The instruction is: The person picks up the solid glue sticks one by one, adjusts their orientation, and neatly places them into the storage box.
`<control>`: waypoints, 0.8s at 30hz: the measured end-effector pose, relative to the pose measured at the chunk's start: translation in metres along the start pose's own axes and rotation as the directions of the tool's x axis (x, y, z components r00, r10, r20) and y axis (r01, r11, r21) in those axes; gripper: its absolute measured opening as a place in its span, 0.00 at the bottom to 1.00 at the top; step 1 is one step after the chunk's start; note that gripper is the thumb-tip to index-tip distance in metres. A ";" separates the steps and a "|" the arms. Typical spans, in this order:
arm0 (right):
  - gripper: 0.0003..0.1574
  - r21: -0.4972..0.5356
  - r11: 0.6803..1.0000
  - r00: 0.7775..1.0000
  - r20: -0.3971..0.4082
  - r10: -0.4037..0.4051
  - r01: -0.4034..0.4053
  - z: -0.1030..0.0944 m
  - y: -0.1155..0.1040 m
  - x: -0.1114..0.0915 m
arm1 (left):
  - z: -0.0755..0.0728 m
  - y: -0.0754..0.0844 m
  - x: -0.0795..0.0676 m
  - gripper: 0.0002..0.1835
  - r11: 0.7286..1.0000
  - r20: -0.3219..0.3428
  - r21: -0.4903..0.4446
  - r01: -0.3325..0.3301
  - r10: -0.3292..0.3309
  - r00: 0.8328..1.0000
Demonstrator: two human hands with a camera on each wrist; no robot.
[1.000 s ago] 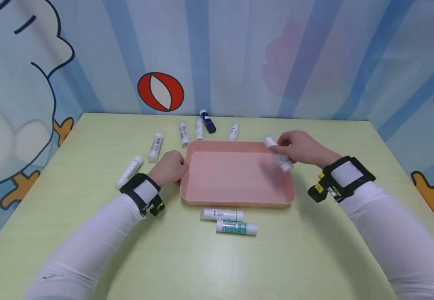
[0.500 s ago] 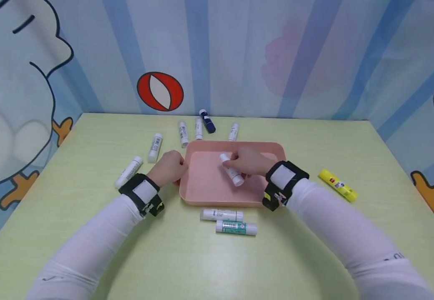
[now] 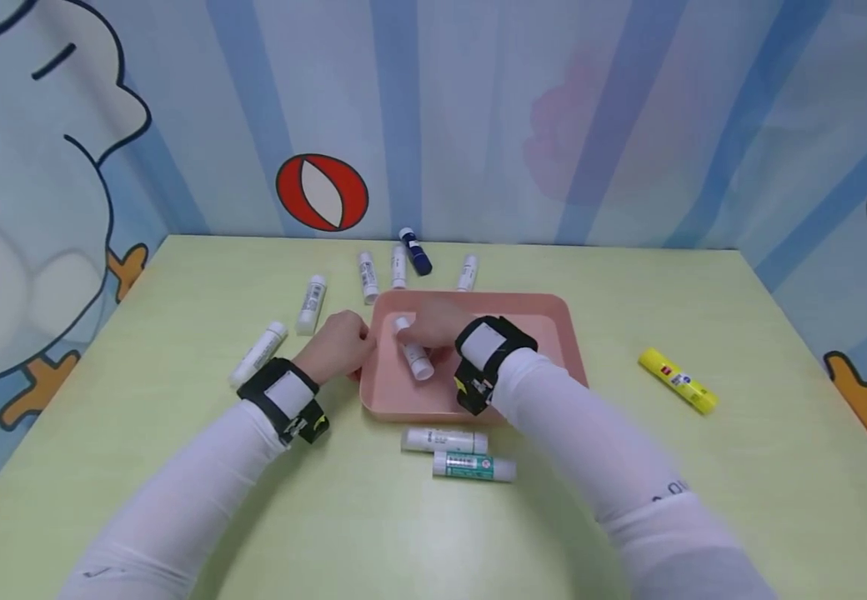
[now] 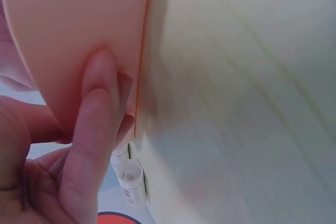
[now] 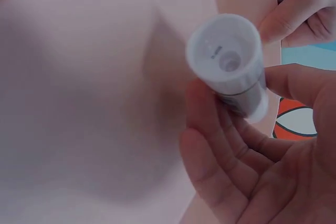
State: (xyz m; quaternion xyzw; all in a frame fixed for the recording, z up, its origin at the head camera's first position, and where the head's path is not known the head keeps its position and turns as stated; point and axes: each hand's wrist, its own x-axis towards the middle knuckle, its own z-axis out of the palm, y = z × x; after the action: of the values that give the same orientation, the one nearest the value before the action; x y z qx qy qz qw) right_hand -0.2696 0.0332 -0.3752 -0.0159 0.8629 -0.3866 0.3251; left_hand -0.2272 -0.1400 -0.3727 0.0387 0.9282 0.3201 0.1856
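A white glue stick slants over the left part of the pink tray, pinched between the thumb and fingers of my right hand. In the right wrist view, the glue stick shows its hollow round end toward the camera, above the tray floor. My left hand holds the tray by its left side. Up close in the left wrist view, the fingers press the outer wall of the tray, low near the table, while another digit reaches to the rim.
Two glue sticks, one white and one green-labelled, lie before the tray. A yellow glue stick lies to the right. Several white ones, including one at the left, and a dark blue one lie left of and behind the tray.
My right hand has carried the white glue stick leftward, from the tray's right edge to its left part. The yellow glue stick has come into view. My left hand stays at the tray's side.
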 end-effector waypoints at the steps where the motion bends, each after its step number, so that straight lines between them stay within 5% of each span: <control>1: 0.20 0.021 0.999 1.000 -0.002 0.024 -0.024 0.001 -0.002 0.001 | 0.000 0.000 0.000 0.13 1.000 -0.001 -0.003 0.003 -0.003 1.000; 9: 0.21 -0.047 0.998 0.999 -0.004 0.039 -0.039 0.011 -0.011 0.014 | -0.001 0.005 -0.004 0.13 1.000 0.014 -0.002 0.018 -0.018 1.000; 24: 0.19 -0.119 0.984 0.988 0.100 -0.119 0.131 0.011 -0.021 0.010 | -0.009 0.006 -0.003 0.13 1.000 0.007 0.012 -0.025 0.025 1.000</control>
State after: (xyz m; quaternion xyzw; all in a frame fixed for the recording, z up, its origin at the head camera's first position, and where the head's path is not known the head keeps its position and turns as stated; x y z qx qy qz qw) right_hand -0.2763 0.0088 -0.3719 -0.1083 0.8668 -0.3504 0.3379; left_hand -0.2276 -0.1412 -0.3614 0.0527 0.9289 0.3167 0.1846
